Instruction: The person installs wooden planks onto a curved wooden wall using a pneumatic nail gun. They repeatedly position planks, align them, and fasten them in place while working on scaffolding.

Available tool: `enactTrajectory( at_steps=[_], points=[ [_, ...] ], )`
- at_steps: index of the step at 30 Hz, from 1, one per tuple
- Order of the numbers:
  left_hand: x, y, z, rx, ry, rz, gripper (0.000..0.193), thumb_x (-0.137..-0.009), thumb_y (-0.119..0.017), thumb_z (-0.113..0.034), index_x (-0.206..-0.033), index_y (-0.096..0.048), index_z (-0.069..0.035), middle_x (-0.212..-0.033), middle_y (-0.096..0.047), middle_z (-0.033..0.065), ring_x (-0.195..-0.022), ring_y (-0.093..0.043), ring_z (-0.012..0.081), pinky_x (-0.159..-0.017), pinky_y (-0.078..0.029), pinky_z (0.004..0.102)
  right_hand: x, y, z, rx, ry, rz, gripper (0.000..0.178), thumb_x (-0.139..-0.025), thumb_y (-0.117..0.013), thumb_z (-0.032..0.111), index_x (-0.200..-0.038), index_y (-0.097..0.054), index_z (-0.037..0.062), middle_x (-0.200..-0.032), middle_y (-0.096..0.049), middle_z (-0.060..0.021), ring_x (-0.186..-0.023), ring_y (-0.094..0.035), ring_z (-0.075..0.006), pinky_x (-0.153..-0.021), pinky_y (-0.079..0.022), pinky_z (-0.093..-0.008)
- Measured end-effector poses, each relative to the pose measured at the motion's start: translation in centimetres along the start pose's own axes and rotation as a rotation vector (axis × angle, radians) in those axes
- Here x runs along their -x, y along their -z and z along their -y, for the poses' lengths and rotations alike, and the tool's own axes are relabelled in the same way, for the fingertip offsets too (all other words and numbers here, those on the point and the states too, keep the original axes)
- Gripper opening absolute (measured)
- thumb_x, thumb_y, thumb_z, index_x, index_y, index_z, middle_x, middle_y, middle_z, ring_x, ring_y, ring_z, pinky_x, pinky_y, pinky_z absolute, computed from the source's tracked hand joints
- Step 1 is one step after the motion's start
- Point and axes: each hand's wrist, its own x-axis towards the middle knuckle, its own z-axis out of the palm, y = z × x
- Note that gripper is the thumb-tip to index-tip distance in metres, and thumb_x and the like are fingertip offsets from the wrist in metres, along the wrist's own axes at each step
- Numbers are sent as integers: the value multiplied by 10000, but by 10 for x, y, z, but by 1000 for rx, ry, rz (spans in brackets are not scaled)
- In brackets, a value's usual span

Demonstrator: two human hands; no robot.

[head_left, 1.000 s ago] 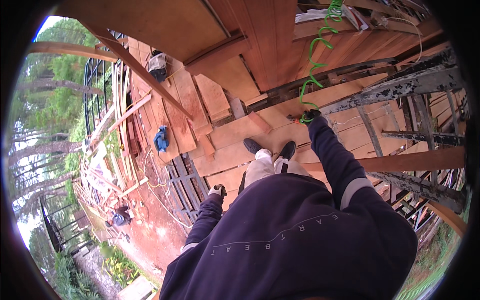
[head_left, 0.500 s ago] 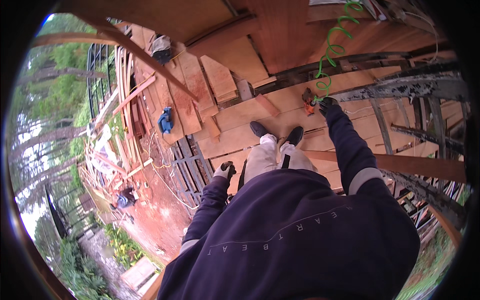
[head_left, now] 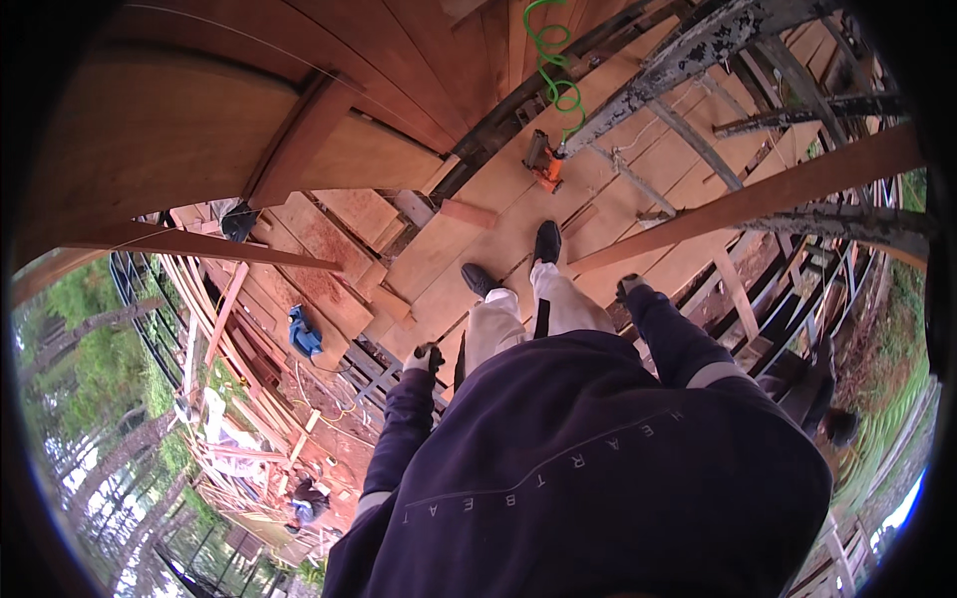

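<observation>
My left hand [head_left: 427, 358], in a dark and pale glove, hangs beside my left thigh. Its fingers are loosely bent and a little apart, with nothing visible in them. Out to the right of my right leg is my right hand [head_left: 630, 287], gloved too, its fingers loosely curled and no object showing in it. An orange and black nail gun [head_left: 544, 162] lies on the plank floor beyond my right shoe [head_left: 547, 242]. A green coiled air hose [head_left: 554, 60] runs up from it. Beside the gun is the end of a peeling dark metal beam [head_left: 688, 62].
A brown timber [head_left: 758, 204] slants across on my right. To the left lie a blue power tool [head_left: 303, 332] and stacked boards [head_left: 204, 299]. Slatted dark framework [head_left: 374, 374] edges the planks. One person [head_left: 307, 503] is on lower ground at left; another [head_left: 812, 399] is behind at right.
My right hand has come away from the beam's end by the nail gun and back toward my side. My view has turned, and my feet have shifted on the planks.
</observation>
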Motion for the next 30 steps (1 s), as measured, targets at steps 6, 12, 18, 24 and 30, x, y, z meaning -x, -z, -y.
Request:
enactTrajectory(
  at_steps=[6, 12, 18, 24, 30],
  points=[
    [-32, 27, -54, -189, -155, -89, 259, -922, -611, -262, -1052, -667, -45, -865, -699, 68, -708, -684, 166, -595, -513, 301, 33, -40, -23, -203, -188, -71, 293, -931, -572, 347, -771, -644, 113, -699, -656, -66, -619, -651, -226, -536, -522, -406],
    [-38, -28, -66, -419, -224, -186, 371, -907, -609, -356, -1125, -678, -65, -937, -715, 161, -906, -702, 246, -836, -539, 388, -8, -121, 85, 712, 404, -227, 380, -834, -628, 421, -1047, -691, 112, -1030, -701, -193, -1002, -654, -392, -864, -526, -482],
    [-71, -97, -44, -905, -202, -267, 739, -812, -652, -452, -1455, -396, -192, -1489, -368, 230, -1344, -379, 441, -1113, -347, 493, -86, -244, 178, 966, 556, 115, 579, -811, -665, 381, -1295, -570, 77, -1194, -653, -202, -1124, -623, -346, -987, -483, -413],
    [-159, -86, -73, -842, -374, -410, 668, -771, -697, -433, -1371, -517, -200, -1462, -429, 172, -1375, -340, 403, -1121, -297, 526, -218, -351, 167, 1396, 553, 225, 786, -777, -710, 464, -1412, -452, 78, -1381, -536, -193, -1262, -540, -299, -1047, -434, -415],
    [-235, -89, -73, -924, -588, -756, 612, -747, -713, -432, -1312, -574, -241, -1408, -475, 143, -1352, -357, 381, -1118, -278, 538, -342, -405, 102, 1429, 1059, -79, 1054, -673, -710, 620, -1507, -316, 109, -1502, -340, -236, -1315, -379, -464, -1048, -316, -649]
  ],
)
